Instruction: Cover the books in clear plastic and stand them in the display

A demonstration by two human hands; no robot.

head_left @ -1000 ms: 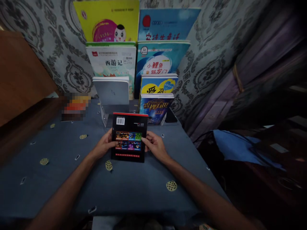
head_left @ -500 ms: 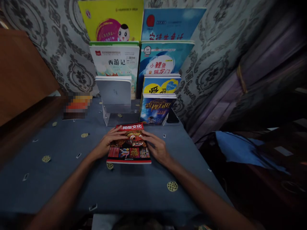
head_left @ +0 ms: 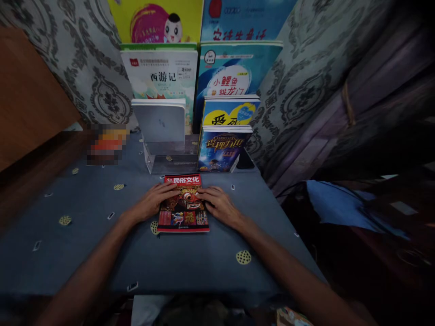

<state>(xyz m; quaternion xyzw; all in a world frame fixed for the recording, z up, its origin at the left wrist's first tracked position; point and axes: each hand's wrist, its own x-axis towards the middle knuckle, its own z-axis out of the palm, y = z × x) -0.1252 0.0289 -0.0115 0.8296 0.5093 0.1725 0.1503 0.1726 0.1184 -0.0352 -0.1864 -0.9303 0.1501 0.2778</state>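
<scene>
A red-and-black book (head_left: 185, 219) with a painted mask and Chinese lettering on its cover lies closed on the blue tablecloth. My left hand (head_left: 152, 201) rests over its left edge, fingers stretched across the cover. From the other side, my right hand (head_left: 222, 206) lays its extended fingers on the right edge and the mask picture. Just beyond the book stands a clear acrylic stand (head_left: 163, 164). In its front row are a grey-covered book (head_left: 161, 122) at left and a dark blue book (head_left: 220, 149) at right.
Behind these rise a white book (head_left: 163, 74), a yellow-and-blue book (head_left: 227, 111), a teal book (head_left: 234, 63) and tall yellow and blue books. A dark phone-like object (head_left: 245, 160) lies right of the stand. A blurred-out orange item (head_left: 107, 144) is at left, near a brown wooden panel (head_left: 30, 95).
The red book now sits straighter and flatter on the table, its near edge narrower in view. My right hand has shifted slightly, its fingers flatter. The view has tilted down a little.
</scene>
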